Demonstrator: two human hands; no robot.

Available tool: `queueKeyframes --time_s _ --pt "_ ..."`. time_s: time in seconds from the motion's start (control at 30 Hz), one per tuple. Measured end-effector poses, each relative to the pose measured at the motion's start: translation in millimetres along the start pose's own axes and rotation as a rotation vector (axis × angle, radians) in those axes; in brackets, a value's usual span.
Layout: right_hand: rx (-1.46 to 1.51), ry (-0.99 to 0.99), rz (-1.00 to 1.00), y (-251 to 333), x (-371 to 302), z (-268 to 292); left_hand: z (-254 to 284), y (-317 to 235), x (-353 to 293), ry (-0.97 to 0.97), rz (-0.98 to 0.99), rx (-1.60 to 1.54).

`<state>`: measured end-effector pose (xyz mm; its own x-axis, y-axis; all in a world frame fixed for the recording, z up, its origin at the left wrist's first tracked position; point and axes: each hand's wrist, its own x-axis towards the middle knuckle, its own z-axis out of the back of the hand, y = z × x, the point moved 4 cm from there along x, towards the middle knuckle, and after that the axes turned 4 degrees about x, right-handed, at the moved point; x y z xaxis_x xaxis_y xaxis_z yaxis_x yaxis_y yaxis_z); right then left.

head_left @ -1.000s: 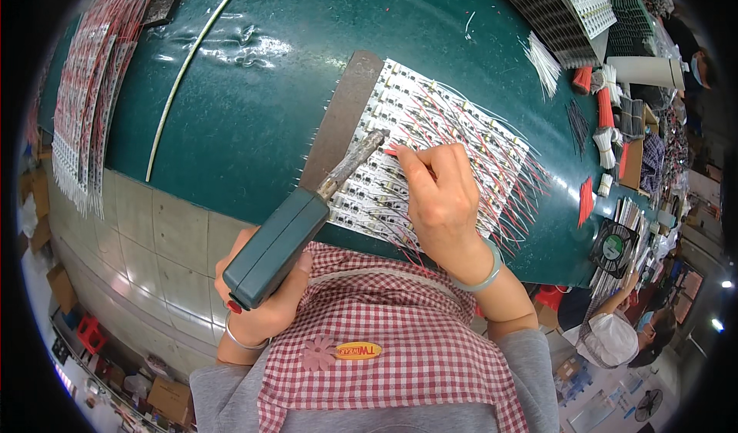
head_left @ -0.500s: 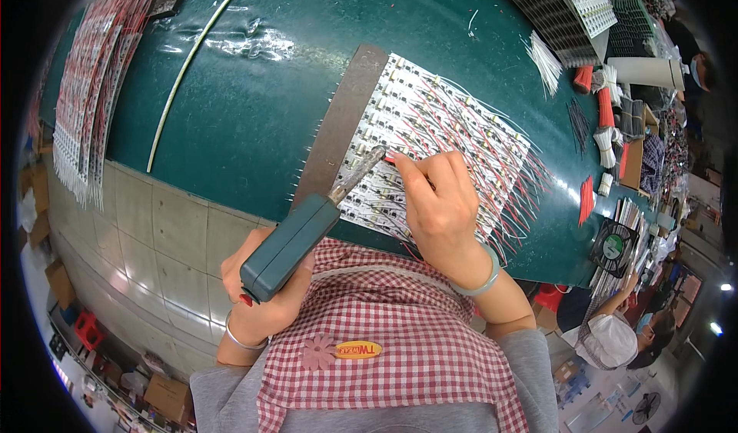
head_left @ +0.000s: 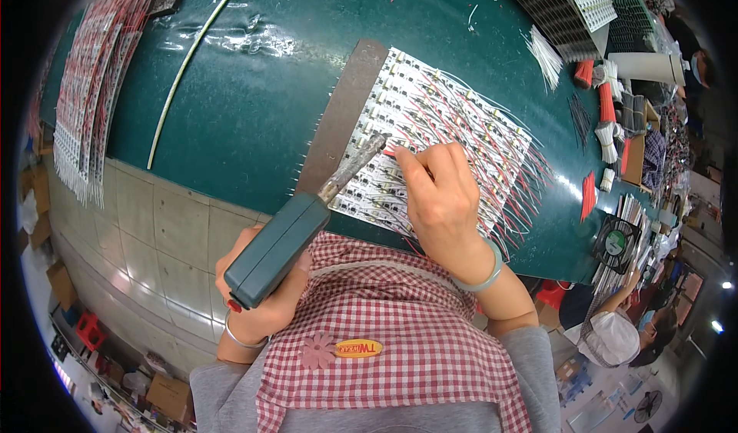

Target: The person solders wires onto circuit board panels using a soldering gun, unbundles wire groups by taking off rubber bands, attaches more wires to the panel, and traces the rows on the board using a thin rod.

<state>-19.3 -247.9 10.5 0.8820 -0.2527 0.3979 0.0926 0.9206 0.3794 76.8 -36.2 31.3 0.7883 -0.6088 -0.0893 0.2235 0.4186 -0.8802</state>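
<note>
My left hand [head_left: 265,283] is wrapped round a dark green soldering gun [head_left: 278,250], its dull metal barrel angled up and to the right over a white circuit board panel [head_left: 374,121]. My right hand [head_left: 442,194], thumb and forefinger pinched together, holds a red wire [head_left: 389,154] by the panel, close to the tip of the gun. Whether tip and wire touch, I cannot tell. Rows of small components cover the panel, and many red, white and dark wires [head_left: 503,171] fan out over its right side. Along its left edge lies a brown strip [head_left: 338,118] with pins sticking out.
Wired board strips [head_left: 96,102] hang over the table's left edge, near a pale cable [head_left: 184,68]. To the right are loose white wires [head_left: 546,60], red wire bundles [head_left: 588,194], a black fan [head_left: 616,243] and a large rack [head_left: 550,10]. A co-worker [head_left: 611,337] sits at lower right.
The soldering gun's body has shifted slightly left, and its tip sits a little farther up the panel. My right hand keeps its pinch on the red wire and has moved up very slightly.
</note>
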Motion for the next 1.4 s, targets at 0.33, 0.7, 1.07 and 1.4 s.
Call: queueKeyframes --time_s 0.33,0.7,1.07,1.4 --pt "0.011 -0.058 -0.018 11.1 -6.2 4.8 6.0 -1.8 -5.9 -0.022 -0.085 0.081" --pt "0.072 -0.042 -0.033 12.7 -9.4 -2.0 1.5 0.2 -5.0 0.019 -0.069 0.015" --pt "0.059 -0.014 -0.04 12.5 -8.9 -2.5 3.0 1.3 -4.7 0.064 -0.037 0.044" --pt "0.047 -0.061 -0.035 15.6 -8.5 -0.6 8.4 13.4 -21.8 -0.023 -0.004 0.026"
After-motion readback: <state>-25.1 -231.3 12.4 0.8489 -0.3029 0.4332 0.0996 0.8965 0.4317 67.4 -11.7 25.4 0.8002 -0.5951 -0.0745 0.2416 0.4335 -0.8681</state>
